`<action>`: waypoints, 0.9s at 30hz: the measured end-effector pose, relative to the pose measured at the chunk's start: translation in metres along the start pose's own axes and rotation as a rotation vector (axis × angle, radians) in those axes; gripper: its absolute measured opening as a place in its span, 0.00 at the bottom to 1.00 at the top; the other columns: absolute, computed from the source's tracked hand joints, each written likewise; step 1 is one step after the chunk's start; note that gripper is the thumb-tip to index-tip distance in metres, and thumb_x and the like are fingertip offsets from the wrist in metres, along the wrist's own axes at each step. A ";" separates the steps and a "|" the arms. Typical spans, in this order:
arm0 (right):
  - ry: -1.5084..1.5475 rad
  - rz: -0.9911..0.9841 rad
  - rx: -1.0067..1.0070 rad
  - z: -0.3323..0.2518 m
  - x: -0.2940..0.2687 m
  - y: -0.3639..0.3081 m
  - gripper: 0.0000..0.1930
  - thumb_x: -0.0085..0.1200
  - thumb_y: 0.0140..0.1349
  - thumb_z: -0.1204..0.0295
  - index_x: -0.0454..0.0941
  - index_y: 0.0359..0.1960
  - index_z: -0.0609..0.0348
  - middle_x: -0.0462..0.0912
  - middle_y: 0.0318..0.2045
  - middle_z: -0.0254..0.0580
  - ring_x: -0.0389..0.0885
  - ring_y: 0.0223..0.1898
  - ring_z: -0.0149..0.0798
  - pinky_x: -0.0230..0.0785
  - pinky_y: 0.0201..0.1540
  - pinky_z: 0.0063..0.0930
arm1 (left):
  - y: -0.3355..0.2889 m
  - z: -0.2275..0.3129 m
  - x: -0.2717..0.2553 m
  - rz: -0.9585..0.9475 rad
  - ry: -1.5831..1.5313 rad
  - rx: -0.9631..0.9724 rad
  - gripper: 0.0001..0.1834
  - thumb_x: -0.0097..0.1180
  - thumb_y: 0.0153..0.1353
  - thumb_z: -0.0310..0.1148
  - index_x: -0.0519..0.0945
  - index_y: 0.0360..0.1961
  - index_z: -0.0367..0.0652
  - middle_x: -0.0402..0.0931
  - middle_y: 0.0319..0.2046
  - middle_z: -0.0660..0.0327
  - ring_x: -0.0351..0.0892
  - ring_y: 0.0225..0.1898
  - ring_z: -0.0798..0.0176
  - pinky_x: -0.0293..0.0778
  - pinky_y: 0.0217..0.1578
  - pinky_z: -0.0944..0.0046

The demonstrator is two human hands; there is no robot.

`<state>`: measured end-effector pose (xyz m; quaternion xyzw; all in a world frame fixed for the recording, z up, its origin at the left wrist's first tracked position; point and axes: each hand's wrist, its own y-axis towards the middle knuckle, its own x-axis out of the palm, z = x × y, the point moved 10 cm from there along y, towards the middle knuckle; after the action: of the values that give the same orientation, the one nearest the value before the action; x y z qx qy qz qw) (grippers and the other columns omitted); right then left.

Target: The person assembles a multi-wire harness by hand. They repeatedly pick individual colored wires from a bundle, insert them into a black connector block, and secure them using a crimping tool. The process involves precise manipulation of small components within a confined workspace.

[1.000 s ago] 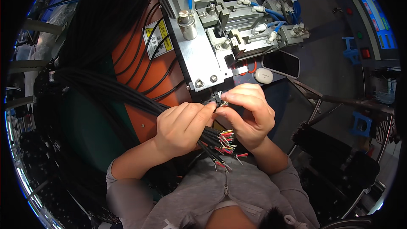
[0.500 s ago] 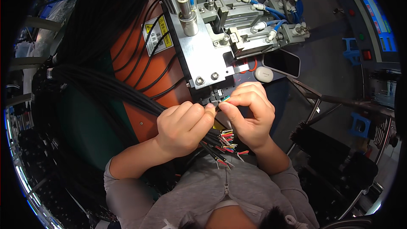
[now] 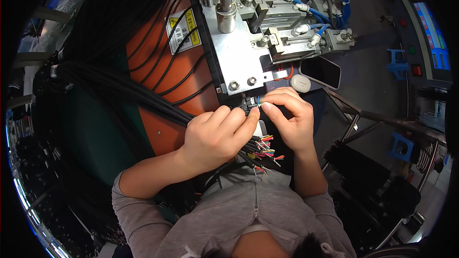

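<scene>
My left hand (image 3: 217, 134) is closed around the end part of a black cable, mostly hidden by its fingers. My right hand (image 3: 292, 120) pinches thin coloured wires (image 3: 258, 100) at that cable's end, with a bluish strand showing between the fingertips. Both sets of fingertips meet just in front of a small black fixture (image 3: 248, 102) below the metal plate of the machine (image 3: 235, 57). Under my left hand, several other black cables end in fanned-out red, yellow and white wires (image 3: 265, 149).
A thick black cable bundle (image 3: 129, 93) runs in from the left over an orange surface (image 3: 150, 119). Beyond the fixture are pneumatic cylinders (image 3: 299, 43) with blue hoses (image 3: 342, 0). A phone (image 3: 321, 72) and a white round case (image 3: 300, 83) lie at the right.
Both hands have moved slightly forward and right, staying together by the fixture. The pinched wires now point away from me rather than slanting right. The whole view has shifted a little.
</scene>
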<state>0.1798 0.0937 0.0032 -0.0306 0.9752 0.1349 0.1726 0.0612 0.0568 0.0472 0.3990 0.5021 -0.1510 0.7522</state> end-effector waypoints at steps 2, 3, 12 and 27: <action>-0.144 0.028 -0.027 -0.003 0.003 0.001 0.03 0.60 0.52 0.79 0.80 0.28 0.64 0.82 0.27 0.44 0.79 0.32 0.41 0.69 0.37 0.29 | 0.003 -0.002 0.003 -0.011 0.010 -0.043 0.18 0.57 0.47 0.24 0.82 0.43 0.45 0.58 0.20 0.67 0.64 0.20 0.71 0.58 0.16 0.71; -0.209 0.065 -0.086 -0.008 0.005 0.002 0.02 0.59 0.51 0.79 0.78 0.26 0.63 0.79 0.25 0.43 0.76 0.29 0.43 0.68 0.33 0.30 | 0.003 -0.003 0.006 -0.027 0.021 -0.061 0.18 0.57 0.48 0.24 0.82 0.43 0.44 0.58 0.20 0.67 0.64 0.20 0.71 0.58 0.16 0.71; -0.216 0.088 -0.120 -0.005 0.009 -0.001 0.04 0.58 0.48 0.81 0.75 0.23 0.62 0.75 0.21 0.41 0.72 0.25 0.42 0.65 0.30 0.32 | 0.002 -0.004 0.011 -0.088 0.114 -0.128 0.18 0.57 0.48 0.24 0.82 0.43 0.45 0.58 0.21 0.67 0.64 0.20 0.72 0.60 0.17 0.71; 0.219 0.106 0.301 0.046 0.023 -0.010 0.05 0.55 0.58 0.75 0.74 0.27 0.64 0.76 0.25 0.36 0.72 0.28 0.28 0.65 0.33 0.22 | 0.003 -0.014 0.006 -0.027 0.061 -0.130 0.09 0.59 0.46 0.27 0.80 0.32 0.42 0.67 0.23 0.68 0.71 0.22 0.73 0.64 0.21 0.71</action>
<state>0.1748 0.0968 -0.0488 0.0327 0.9976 -0.0076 0.0606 0.0569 0.0704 0.0408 0.3468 0.5389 -0.1159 0.7588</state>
